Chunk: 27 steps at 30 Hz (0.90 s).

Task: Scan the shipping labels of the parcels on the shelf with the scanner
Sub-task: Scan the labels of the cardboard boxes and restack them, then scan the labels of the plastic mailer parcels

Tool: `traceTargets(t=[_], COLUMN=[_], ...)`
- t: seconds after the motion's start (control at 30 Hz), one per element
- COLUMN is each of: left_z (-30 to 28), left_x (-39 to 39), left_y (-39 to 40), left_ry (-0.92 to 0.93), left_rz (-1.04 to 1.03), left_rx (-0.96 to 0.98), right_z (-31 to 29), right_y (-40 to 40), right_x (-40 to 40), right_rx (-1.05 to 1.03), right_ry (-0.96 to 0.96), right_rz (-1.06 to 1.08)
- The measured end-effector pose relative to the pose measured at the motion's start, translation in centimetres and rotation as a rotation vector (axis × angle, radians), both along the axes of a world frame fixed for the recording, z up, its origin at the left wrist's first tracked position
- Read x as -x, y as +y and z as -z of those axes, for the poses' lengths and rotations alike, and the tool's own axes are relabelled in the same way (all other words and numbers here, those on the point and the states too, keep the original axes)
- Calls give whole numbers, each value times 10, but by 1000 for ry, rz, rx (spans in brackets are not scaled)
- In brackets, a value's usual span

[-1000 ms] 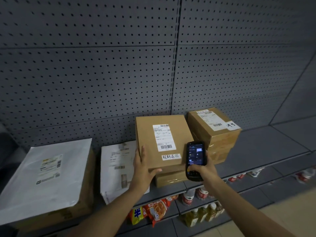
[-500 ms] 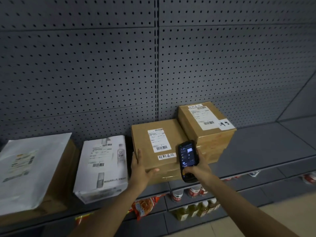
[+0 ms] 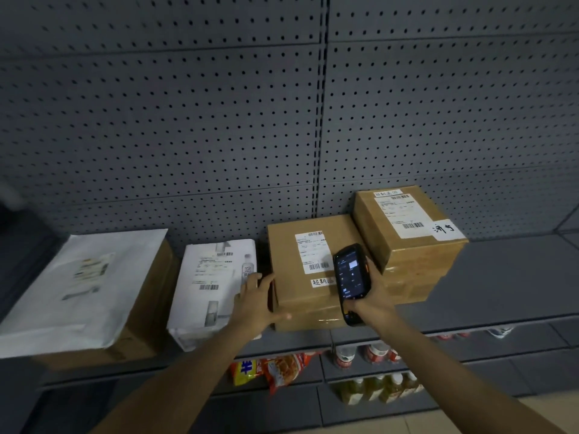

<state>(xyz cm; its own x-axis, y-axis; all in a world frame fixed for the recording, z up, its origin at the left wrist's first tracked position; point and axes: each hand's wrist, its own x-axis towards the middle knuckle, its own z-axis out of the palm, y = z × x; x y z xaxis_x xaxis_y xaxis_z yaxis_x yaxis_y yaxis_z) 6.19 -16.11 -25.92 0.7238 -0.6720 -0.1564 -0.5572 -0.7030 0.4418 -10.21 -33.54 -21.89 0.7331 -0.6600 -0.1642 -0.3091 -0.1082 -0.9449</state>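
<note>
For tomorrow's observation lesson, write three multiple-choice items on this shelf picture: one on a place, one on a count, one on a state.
1. Where is the scanner?
A. Lying on the shelf
B. In the right hand, in front of the middle brown box
C. On the white parcel

2. How many brown boxes bear white labels on top?
A. Two
B. Four
C. Five

3. The left hand is:
A. Gripping a bottle
B. Open, at the box's left edge
C. Clenched

Key: 1 B, its fingers wrap the scanner; 2 A, the middle one and the right box; 3 B, its fingers are straight.
</note>
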Motion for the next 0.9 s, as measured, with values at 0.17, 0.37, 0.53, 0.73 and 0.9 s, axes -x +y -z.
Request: traceTargets(t=[0.17,0.37,0.53,0.73,0.9], left_z=[-10,-12,-7,12,30], left_x=[-28,-67,-99,-116,-118], left_y=[52,124,174,182,177], left_ry=[-57,-74,6,85,198], left_rz=[-54,-89,-93,-29,-33], left_rx=[-85,-199,-218,-185,-198], right_z=[-16,-10,6,28,46], right_y=[38,97,148,181,178], right_x=[-34,-85,-113,-137,-147], right_rx=[-38,-32,18,-65,-130], right_ry=[-50,-105,-63,40,97], right_rz=[-88,-143,-108,-55,5])
